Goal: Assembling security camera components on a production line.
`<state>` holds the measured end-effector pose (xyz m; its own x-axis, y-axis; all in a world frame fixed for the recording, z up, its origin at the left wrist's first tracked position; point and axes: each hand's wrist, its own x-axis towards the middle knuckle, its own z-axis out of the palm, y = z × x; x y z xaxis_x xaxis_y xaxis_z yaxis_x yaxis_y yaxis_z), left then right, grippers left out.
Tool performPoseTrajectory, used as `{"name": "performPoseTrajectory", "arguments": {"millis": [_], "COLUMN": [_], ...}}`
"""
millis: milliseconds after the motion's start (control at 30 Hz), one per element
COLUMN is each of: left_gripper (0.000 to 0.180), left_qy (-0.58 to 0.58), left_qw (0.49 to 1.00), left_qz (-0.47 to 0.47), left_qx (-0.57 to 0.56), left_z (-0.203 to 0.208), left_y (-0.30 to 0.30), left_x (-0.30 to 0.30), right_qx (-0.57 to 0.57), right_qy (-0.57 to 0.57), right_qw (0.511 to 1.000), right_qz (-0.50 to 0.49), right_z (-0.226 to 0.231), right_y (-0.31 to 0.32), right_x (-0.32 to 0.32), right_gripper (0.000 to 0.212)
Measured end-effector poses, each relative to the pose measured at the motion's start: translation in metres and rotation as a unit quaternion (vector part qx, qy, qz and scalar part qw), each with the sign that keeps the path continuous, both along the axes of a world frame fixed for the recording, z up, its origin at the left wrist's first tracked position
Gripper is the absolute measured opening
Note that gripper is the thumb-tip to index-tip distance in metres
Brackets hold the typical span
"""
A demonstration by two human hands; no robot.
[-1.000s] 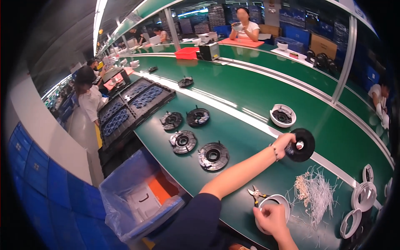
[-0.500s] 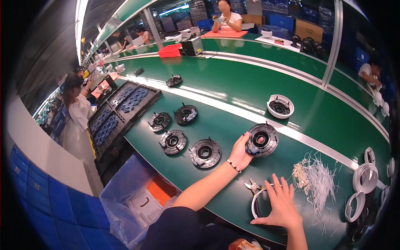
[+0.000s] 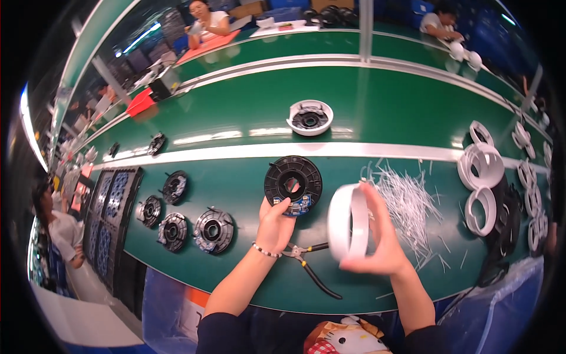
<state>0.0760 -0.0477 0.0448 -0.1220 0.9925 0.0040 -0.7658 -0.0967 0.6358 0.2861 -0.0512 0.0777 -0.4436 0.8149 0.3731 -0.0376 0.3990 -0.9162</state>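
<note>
My left hand [image 3: 275, 229] holds up a round black plastic disc [image 3: 276, 176], with its thumb over the blue circuit board [image 3: 302, 205] at the lower edge. The disc has a round central hole. To its right, my right hand [image 3: 384, 245] grips a wide white plastic ring [image 3: 338, 223], thumb below and fingers along the far side. The ring stands on edge, slightly blurred, apart from the disc. Below and between my hands lie cutting pliers [image 3: 299, 252] with black and yellow handles. Beyond my right hand spreads a pile of thin white plastic strips [image 3: 407, 203].
Several black discs [image 3: 213, 230] lie at left, beside a black tray [image 3: 131, 194] of blue parts. A white housing [image 3: 326, 122] with a black disc inside sits past the metal strip [image 3: 236, 152]. White rings [image 3: 480, 211] stand at right. People work at the far bench [image 3: 283, 41].
The view has swung to the right. My right hand has brought the white ring up from near the pliers, closer to the disc in my left hand.
</note>
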Motion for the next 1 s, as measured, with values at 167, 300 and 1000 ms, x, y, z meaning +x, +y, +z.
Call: {"name": "performPoseTrajectory", "arguments": {"millis": [167,300,1000], "left_gripper": [0.051,0.08,0.054], "left_qy": [0.212,0.127,0.114], "left_qw": [0.975,0.96,0.96], "left_qz": [0.005,-0.227,-0.252], "left_qx": [0.068,0.107,-0.044], "left_z": [-0.004,0.011,-0.002], "left_y": [-0.019,-0.026,-0.03], "left_x": [0.035,0.029,0.019], "right_qx": [-0.188,-0.081,0.038], "right_qy": [0.198,0.164,-0.059], "right_qw": [0.96,0.978,0.988], "right_qz": [-0.054,-0.096,-0.136], "right_z": [-0.013,-0.014,-0.02], "right_y": [-0.014,-0.009,-0.014], "right_x": [-0.028,-0.025,-0.023], "right_gripper": [0.107,0.11,0.11]}}
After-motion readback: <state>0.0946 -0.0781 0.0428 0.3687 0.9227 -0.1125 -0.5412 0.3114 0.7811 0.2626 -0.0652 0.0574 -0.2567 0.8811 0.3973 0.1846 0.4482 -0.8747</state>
